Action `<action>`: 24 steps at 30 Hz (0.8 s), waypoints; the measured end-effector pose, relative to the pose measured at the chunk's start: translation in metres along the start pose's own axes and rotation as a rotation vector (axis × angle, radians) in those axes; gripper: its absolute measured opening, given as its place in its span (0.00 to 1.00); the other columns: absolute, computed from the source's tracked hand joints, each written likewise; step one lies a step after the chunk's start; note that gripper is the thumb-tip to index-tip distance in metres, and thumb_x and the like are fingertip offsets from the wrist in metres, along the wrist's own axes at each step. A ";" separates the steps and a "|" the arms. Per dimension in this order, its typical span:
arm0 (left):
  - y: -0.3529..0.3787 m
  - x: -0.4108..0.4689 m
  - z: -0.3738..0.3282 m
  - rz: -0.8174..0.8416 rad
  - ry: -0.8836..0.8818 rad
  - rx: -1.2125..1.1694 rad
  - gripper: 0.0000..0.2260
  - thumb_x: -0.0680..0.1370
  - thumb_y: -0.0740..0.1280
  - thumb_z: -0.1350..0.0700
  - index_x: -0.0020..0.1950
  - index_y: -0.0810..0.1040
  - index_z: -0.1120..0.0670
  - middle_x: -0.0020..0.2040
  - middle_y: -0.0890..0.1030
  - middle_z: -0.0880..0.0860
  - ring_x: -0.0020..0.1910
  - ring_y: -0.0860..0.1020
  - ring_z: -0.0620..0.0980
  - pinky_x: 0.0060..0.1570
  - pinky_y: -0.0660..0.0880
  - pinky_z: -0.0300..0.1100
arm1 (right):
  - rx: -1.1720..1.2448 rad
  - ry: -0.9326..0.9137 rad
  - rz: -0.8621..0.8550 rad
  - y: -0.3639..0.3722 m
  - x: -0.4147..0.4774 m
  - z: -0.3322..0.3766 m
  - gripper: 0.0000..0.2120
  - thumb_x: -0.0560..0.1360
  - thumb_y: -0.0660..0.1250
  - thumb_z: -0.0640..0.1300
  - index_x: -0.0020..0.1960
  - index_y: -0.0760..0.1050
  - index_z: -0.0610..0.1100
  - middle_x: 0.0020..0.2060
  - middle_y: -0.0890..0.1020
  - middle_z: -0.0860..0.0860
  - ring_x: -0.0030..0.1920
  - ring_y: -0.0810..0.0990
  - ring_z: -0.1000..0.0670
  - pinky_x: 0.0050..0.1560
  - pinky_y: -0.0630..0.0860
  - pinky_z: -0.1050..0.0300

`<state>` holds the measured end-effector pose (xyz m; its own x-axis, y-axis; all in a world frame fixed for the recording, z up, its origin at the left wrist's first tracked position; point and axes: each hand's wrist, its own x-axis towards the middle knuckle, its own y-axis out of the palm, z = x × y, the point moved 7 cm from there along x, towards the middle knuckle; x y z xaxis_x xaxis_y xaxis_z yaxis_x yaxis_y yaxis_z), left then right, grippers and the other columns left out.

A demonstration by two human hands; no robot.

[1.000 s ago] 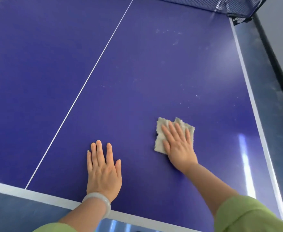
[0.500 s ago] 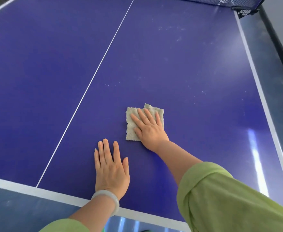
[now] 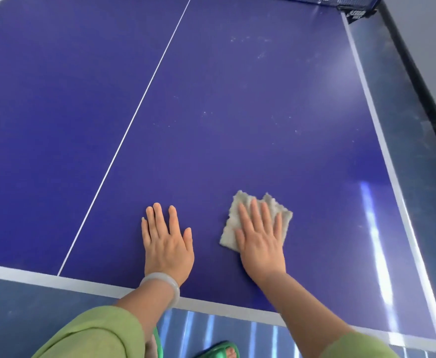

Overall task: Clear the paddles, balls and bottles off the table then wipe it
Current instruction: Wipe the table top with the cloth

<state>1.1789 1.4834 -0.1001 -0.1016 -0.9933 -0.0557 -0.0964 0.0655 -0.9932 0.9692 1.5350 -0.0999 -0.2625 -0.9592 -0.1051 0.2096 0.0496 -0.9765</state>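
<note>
Blue table-tennis surface (image 3: 237, 130) fills the view, with the net (image 3: 340, 0) at the far right corner. No paddles, balls or bottles show on this half, so clearing appears done here and wiping is the step in hand.

Your right hand (image 3: 260, 241) lies flat on the beige cloth (image 3: 278, 208), fingers straight and slightly spread, pressing it to the table near the end line. Your left hand (image 3: 166, 241) rests palm down beside it, fingers straight and apart, holding nothing. The 2 hands do not touch.

Change noted: 0.5 s ago the cloth sat further up and left, just beyond the left fingertips. It has now come back to the right, close to its place 1.0 s ago. The left hand has stayed put as a brace.

Judgement: 1 side-to-side stroke completed over the near strip. Pale specks (image 3: 247, 40) remain toward the net, apparently unwiped. Later passes should reach forward, and that stretch may require you to move the bracing hand.
</note>
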 end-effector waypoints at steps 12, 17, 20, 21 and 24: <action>0.001 -0.003 -0.002 0.014 0.000 0.024 0.30 0.79 0.51 0.44 0.76 0.63 0.60 0.76 0.60 0.66 0.76 0.57 0.65 0.75 0.54 0.60 | 0.078 0.533 0.022 -0.020 -0.026 -0.154 0.26 0.82 0.44 0.54 0.80 0.45 0.56 0.80 0.46 0.52 0.79 0.40 0.50 0.76 0.38 0.41; 0.001 -0.003 0.002 0.011 -0.001 0.044 0.28 0.81 0.54 0.46 0.77 0.61 0.59 0.77 0.58 0.66 0.77 0.56 0.65 0.75 0.54 0.60 | 0.016 0.160 0.018 -0.007 -0.030 -0.058 0.27 0.81 0.44 0.57 0.79 0.54 0.54 0.79 0.53 0.51 0.79 0.48 0.47 0.76 0.43 0.41; 0.000 -0.002 0.000 0.004 0.010 0.019 0.30 0.80 0.48 0.44 0.77 0.61 0.60 0.77 0.59 0.67 0.77 0.56 0.65 0.75 0.53 0.60 | -0.032 -0.122 0.078 -0.004 -0.063 -0.046 0.25 0.83 0.44 0.54 0.79 0.52 0.53 0.79 0.53 0.53 0.79 0.48 0.48 0.76 0.47 0.41; 0.000 -0.002 0.000 0.008 0.013 0.016 0.31 0.80 0.47 0.43 0.77 0.61 0.60 0.77 0.58 0.67 0.77 0.56 0.65 0.75 0.53 0.60 | -0.021 -0.122 0.087 -0.007 -0.065 -0.059 0.25 0.83 0.44 0.54 0.79 0.52 0.54 0.79 0.53 0.54 0.79 0.48 0.49 0.76 0.47 0.42; -0.001 -0.003 0.000 0.009 0.014 -0.006 0.31 0.79 0.46 0.43 0.77 0.62 0.60 0.77 0.59 0.67 0.77 0.56 0.65 0.75 0.54 0.60 | 0.003 0.103 0.067 -0.017 -0.052 -0.118 0.26 0.82 0.41 0.56 0.79 0.48 0.57 0.79 0.50 0.56 0.79 0.44 0.52 0.77 0.43 0.44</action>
<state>1.1794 1.4864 -0.0993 -0.1166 -0.9912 -0.0626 -0.1017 0.0747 -0.9920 0.8677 1.6170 -0.1004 -0.3436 -0.9199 -0.1889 0.2326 0.1115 -0.9662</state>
